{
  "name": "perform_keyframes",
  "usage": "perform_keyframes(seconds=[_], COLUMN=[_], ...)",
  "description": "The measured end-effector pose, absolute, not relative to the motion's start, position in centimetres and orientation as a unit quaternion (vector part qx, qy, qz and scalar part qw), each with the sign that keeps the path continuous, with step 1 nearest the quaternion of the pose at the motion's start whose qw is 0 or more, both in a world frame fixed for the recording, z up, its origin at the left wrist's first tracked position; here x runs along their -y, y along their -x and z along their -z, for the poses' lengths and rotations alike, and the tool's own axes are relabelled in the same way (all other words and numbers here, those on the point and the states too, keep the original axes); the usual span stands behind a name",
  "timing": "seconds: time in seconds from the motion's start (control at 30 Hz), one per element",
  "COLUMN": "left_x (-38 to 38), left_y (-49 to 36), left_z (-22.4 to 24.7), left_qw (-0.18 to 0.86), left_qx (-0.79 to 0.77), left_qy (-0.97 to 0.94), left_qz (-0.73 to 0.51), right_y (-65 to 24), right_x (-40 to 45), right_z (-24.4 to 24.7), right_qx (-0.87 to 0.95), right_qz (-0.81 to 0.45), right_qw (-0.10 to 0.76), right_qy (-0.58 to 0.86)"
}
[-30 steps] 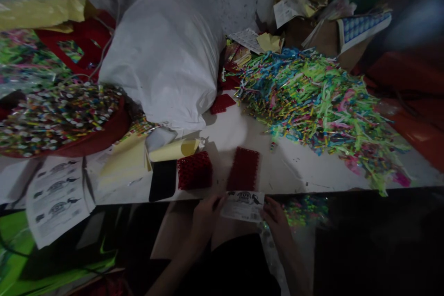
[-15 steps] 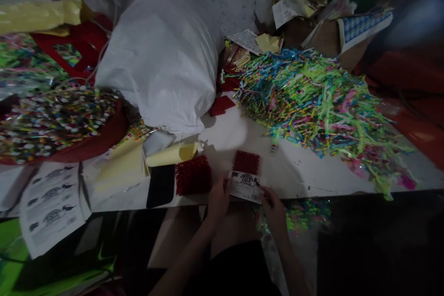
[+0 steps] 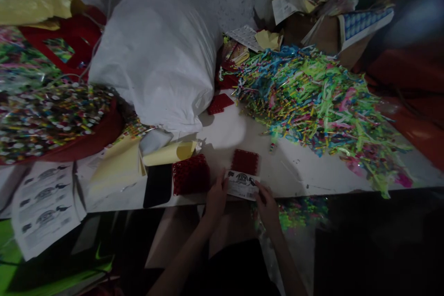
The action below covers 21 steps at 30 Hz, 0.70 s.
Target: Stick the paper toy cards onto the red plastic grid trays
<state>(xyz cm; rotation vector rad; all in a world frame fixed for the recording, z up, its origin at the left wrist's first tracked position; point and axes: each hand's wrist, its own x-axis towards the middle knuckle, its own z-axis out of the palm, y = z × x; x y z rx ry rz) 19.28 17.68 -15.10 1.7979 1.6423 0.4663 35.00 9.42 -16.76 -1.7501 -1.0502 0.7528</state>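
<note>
A white printed label [image 3: 242, 185] lies near the table's front edge, between my two hands. My left hand [image 3: 217, 196] pinches its left end, and my right hand [image 3: 266, 200] has its fingers closed on the right end. Just beyond the label, partly covered by it, is a flat red piece with a scalloped border [image 3: 244, 161]. Left of my left hand stands a stack of similar red pieces [image 3: 191, 175], next to a black phone-like slab [image 3: 157, 185].
A big white sack [image 3: 156, 55] stands behind. Piled at right are colourful plastic-wrapped strips [image 3: 312, 97]. A red basin [image 3: 93, 136] of small beaded items sits left, near yellow paper [image 3: 120, 162] and printed label sheets [image 3: 46, 206] overhanging the edge.
The label and both hands have shifted slightly left, and the right hand has come a little closer to the left. The view has moved a little too.
</note>
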Motion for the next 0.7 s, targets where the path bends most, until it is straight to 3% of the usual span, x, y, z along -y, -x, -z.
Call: perform_keyframes(seconds=[0.7], left_x=[-17.8], left_y=[-19.2], left_z=[16.0], left_qw=[0.324], left_qx=[-0.61], left_qy=[-0.699], left_qz=[-0.186], right_y=[-35.0], right_x=[-10.0], right_z=[16.7], right_qx=[0.448], right_qz=[-0.279], right_qw=[0.448], right_qy=[0.722])
